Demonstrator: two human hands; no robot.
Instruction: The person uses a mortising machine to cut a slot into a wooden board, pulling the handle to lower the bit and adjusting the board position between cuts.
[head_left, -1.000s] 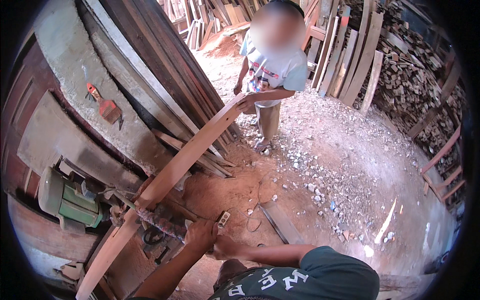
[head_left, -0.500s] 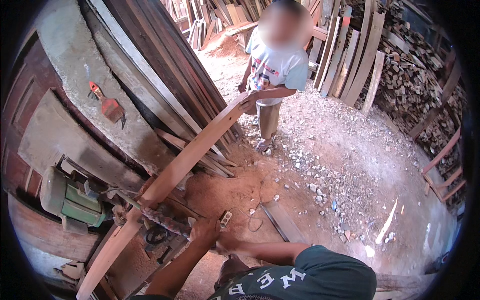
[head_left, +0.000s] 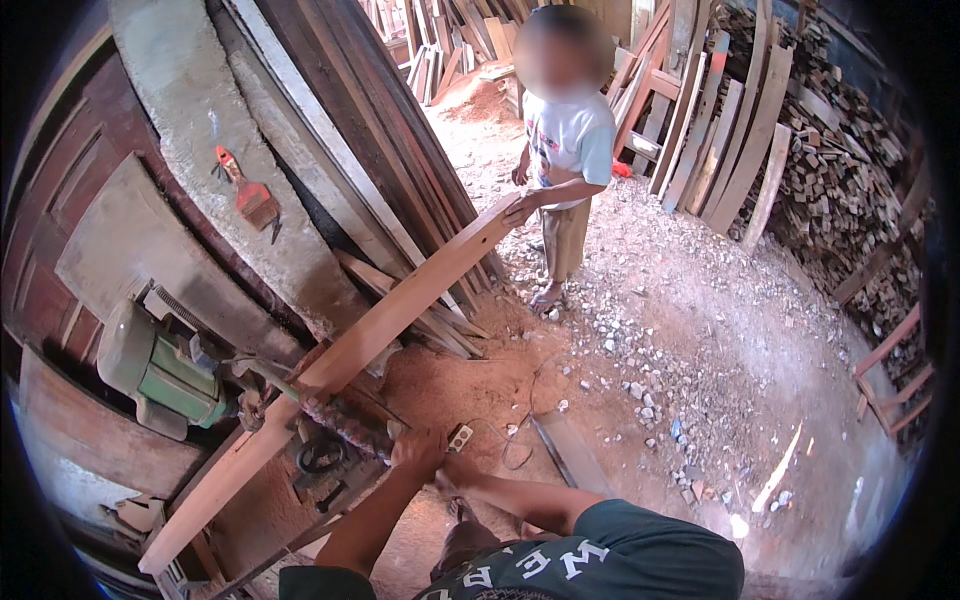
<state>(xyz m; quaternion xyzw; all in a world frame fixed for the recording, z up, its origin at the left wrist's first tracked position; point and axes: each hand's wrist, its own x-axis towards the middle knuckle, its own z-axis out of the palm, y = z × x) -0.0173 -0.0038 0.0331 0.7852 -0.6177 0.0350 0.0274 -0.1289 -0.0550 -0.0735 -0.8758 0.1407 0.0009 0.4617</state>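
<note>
My left hand (head_left: 420, 450) is closed round the near end of a lever (head_left: 345, 425) wrapped in mottled cloth. Close against it, my right hand (head_left: 457, 470) is closed too, but what its fingers grip is hidden. The lever runs up to a machine with a green motor (head_left: 165, 370). Across the machine lies a long reddish wooden plank (head_left: 420, 290), slanting from lower left to upper right, with a small hole near its far end. Another person in a light T-shirt (head_left: 568, 145) has a hand (head_left: 520, 210) on that far end.
A dark handwheel (head_left: 320, 457) sits under the lever. Beside my hands are a white power socket strip (head_left: 460, 438) and its cable on sawdust. A paintbrush (head_left: 255, 203) rests on a pale slab at left. Boards (head_left: 770, 100) lean at the back, by stacked offcuts (head_left: 830, 170).
The whole view has shifted slightly. My hands keep their place at the lever, and the other person still has a hand on the plank.
</note>
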